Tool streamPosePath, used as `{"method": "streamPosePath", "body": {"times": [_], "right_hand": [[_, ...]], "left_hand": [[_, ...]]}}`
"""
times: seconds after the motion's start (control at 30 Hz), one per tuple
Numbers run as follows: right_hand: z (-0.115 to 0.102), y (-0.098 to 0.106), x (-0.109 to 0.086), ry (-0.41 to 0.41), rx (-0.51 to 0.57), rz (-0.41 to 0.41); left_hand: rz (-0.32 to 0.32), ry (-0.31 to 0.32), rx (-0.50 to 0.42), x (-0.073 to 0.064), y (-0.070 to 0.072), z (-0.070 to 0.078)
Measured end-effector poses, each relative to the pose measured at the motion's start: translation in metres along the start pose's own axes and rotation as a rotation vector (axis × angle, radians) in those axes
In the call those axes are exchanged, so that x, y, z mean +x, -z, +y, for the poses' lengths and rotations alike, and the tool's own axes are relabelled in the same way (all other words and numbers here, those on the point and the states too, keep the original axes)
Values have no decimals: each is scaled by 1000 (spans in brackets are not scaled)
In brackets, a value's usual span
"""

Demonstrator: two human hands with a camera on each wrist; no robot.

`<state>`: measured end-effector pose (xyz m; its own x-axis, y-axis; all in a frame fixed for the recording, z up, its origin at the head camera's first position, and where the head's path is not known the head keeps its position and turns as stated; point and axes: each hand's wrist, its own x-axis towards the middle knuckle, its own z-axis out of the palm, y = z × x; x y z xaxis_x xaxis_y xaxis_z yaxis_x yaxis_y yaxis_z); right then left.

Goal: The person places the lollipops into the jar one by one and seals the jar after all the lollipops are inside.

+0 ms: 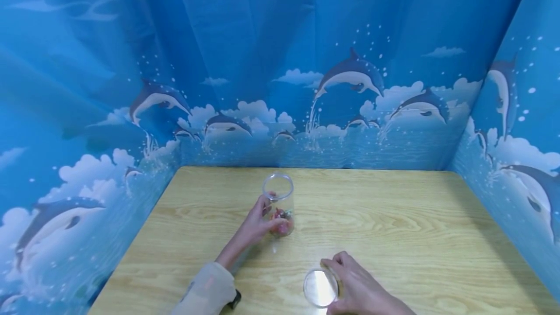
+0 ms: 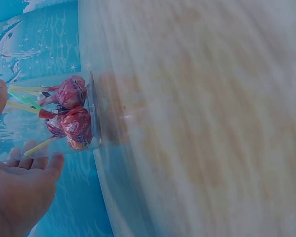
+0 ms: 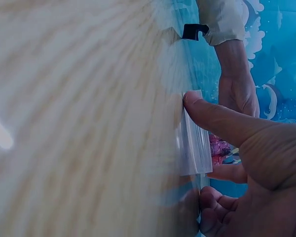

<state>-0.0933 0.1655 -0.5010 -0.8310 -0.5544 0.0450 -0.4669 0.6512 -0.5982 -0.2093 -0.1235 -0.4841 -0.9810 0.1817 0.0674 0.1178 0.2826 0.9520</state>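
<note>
A clear plastic jar [image 1: 287, 203] stands without a lid on the table, several wrapped lollipops [image 2: 78, 128] inside it. Their red and pink heads lie at the bottom, with yellow and green sticks pointing towards the mouth. My left hand [image 1: 255, 222] holds the jar from its left side, thumb and fingers around the wall. Nearer to me and to the right, my right hand [image 1: 358, 283] grips a round clear lid [image 1: 321, 288] by its edge. In the right wrist view the lid [image 3: 197, 143] is between thumb and fingers, low at the tabletop.
The light wood-grain table [image 1: 393, 218] is bordered at the back and sides by a blue curtain [image 1: 280, 62] printed with dolphins. A black band [image 1: 235, 299] shows at the left sleeve [image 1: 207, 288].
</note>
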Motion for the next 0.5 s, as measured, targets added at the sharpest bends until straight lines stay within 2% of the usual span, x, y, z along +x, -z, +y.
{"method": "streamPosePath", "body": {"times": [0.17, 0.27, 0.37, 0.5], "right_hand": [[0, -1, 2, 11, 16, 0], [-1, 3, 3, -16, 71, -26], [-3, 16, 8, -47, 155, -41], [0, 39, 22, -25, 254, 7]], "left_hand": [[-4, 8, 13, 0, 0, -1], [-4, 9, 13, 0, 0, -1], [-4, 8, 10, 1, 0, -1], [-9, 12, -4, 1, 1, -1]]}}
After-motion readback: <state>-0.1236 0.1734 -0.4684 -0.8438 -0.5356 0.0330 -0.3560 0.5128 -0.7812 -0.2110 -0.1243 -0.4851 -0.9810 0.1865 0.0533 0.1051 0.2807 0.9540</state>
